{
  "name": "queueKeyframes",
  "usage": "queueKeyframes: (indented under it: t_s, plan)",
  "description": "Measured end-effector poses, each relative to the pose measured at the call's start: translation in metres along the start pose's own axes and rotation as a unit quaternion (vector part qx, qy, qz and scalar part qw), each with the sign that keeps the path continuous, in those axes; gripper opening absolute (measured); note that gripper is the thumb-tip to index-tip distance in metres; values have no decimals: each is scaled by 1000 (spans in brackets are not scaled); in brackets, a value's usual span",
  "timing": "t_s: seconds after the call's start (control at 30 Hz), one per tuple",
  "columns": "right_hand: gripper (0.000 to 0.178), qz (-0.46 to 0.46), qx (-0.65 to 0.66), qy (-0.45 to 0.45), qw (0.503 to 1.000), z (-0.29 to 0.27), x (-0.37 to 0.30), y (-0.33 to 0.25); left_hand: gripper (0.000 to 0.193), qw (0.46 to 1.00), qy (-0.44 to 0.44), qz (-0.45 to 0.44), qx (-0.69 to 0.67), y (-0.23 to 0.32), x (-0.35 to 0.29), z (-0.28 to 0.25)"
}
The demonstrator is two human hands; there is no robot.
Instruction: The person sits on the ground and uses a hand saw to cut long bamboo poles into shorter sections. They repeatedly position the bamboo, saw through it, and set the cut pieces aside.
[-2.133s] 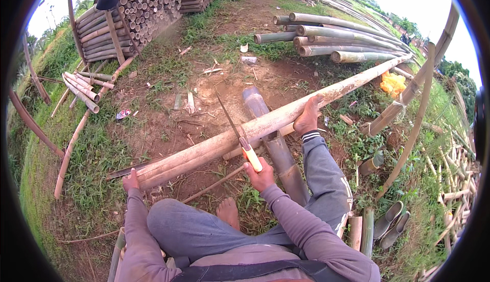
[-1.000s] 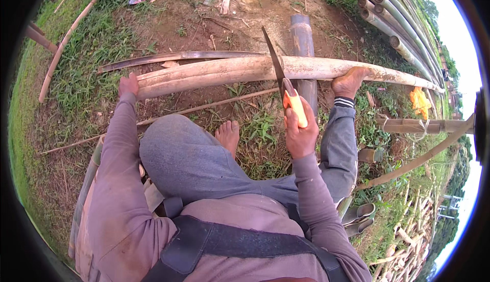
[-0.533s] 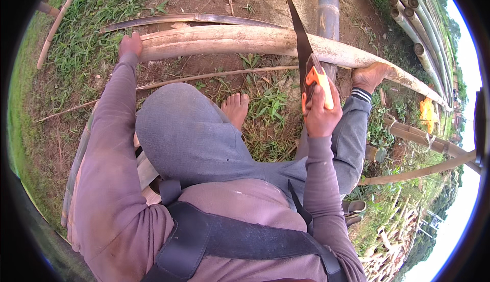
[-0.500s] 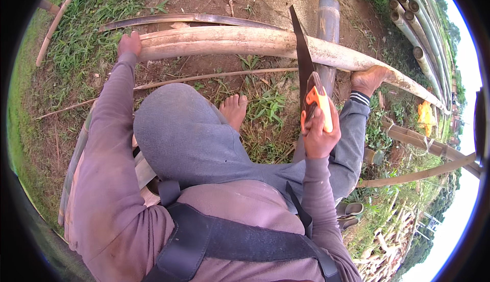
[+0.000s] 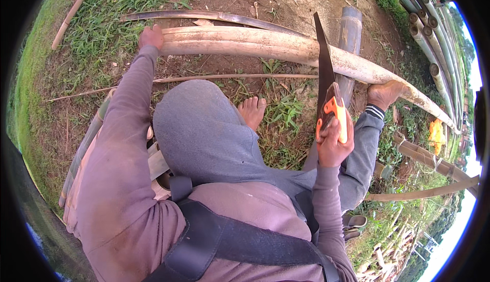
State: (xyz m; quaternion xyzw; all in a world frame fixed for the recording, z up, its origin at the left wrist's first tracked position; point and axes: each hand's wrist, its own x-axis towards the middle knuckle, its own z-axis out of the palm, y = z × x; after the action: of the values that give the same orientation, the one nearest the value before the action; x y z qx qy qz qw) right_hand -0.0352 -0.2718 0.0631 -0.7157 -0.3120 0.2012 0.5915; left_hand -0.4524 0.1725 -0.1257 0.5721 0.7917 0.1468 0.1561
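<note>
A long pale bamboo pole (image 5: 245, 41) lies across in front of me, bending toward the right in this view. My left hand (image 5: 151, 37) is wrapped round its left end. In my right hand (image 5: 335, 142) is the orange handle of a handsaw (image 5: 325, 68). The saw's dark blade crosses the pole right of its middle; whether its teeth sit in a cut, I cannot tell. Beneath the pole, close to the blade, a thicker grey bamboo piece (image 5: 350, 27) serves as a rest. My right bare foot (image 5: 385, 93) presses on the pole farther right.
My other bare foot (image 5: 252, 112) stands on the grassy soil. A dark split bamboo strip (image 5: 204, 15) lies beyond the pole, and a thin stick (image 5: 219, 76) on the near side. Several bamboo poles (image 5: 434, 32) are stacked at far right, above an orange cloth-like item (image 5: 436, 135).
The whole view has shifted, so the scene sits farther right and mostly lower in the picture. Both hands keep their grips, and the saw stays across nearly the same part of the pole.
</note>
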Motion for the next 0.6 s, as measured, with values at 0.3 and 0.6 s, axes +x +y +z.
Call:
queueKeyframes:
  t_s: [0.3, 0.6]
  plan:
    - [39, -10, -31, 22, 999, 20, 48, 21, 72, 1000, -17, 2, -27, 18, -23, 10]
    - [49, -10, -31, 25, 999, -42, -86, -8, 68, 999, -21, 36, -7, 9, -8, 24]
